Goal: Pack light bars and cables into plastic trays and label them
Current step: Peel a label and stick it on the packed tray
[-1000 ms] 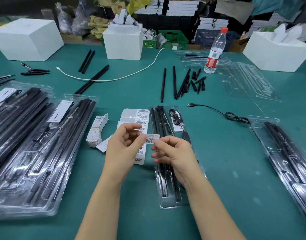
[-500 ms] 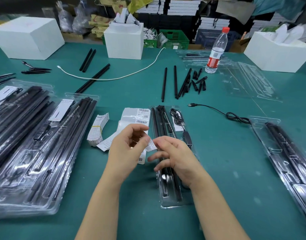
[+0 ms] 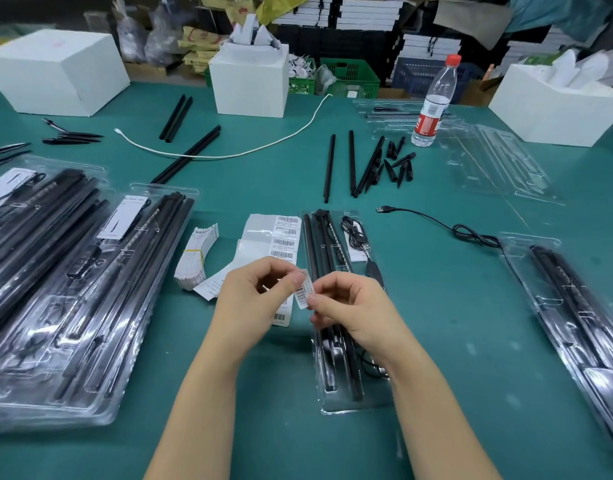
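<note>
**Barcode label pinched between both hands, over the open tray**

Left hand (image 3: 253, 299) and right hand (image 3: 350, 306) both pinch one small barcode label (image 3: 304, 292), held near-vertical in the air between them. Left thumb and forefinger grip its upper edge, right fingertips its lower end. Print on it is too small to read.

Directly behind and under the right hand: a narrow clear plastic tray (image 3: 336, 403) on the green table (image 3: 436, 323), loaded with black light bars (image 3: 315, 244) and a coiled black cable (image 3: 355, 233). The right hand and forearm cover the tray's middle, so the contents there can't be made out.

The label sheet (image 3: 277, 237) lies just left of the tray; its lower part is hidden by the left hand. A banded stack of white tags (image 3: 196, 258) sits beside it.

Left: stacked filled trays (image 3: 73, 289), cut off by the frame edge; glare hides detail. Right: another filled tray (image 3: 575, 306), also cut off. A loose USB cable (image 3: 447, 226) runs towards it.

Further back: loose black bars and end caps (image 3: 367, 164), a white cable (image 3: 229, 152), empty clear trays (image 3: 499, 164), a water bottle (image 3: 433, 102) and white boxes (image 3: 249, 81).
</note>
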Motion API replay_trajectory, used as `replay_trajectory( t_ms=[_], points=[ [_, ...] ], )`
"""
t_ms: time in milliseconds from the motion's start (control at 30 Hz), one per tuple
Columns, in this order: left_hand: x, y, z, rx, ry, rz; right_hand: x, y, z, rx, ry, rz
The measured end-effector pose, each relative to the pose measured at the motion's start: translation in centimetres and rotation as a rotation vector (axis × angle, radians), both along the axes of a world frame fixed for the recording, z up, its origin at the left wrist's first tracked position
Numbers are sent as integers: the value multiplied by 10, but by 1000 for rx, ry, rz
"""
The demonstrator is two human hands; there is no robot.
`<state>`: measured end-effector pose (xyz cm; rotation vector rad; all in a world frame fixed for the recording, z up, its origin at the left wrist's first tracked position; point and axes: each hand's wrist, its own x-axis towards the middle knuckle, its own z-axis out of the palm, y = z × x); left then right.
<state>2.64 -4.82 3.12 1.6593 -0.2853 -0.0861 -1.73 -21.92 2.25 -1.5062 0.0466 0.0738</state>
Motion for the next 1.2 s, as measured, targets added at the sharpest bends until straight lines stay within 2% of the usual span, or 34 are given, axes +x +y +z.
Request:
replay_trajectory(
  t_ms=[200,333,433,600,700,933,1200],
  points=[
    [3,2,-2,-98,12,69,-14,-24,4,-165,25,-141],
    [-5,-12,0,-18,10,-70,-38,-65,-3,-506,10,-218],
    [-14,-28,1,55,-15,-195,-59,-96,-8,-671,28,-89],
    [-30,-62,-6,294,-30,-388,-75,-111,-26,-775,52,42],
    [-35,-80,-10,381,-39,-419,-72,-110,-28,-894,-49,113],
    [-41,-89,-19,353,81,-408,-69,-116,-31,-885,-100,127],
    [-43,-93,-22,358,104,-364,-69,-124,-30,-788,-56,185]
  ],
)
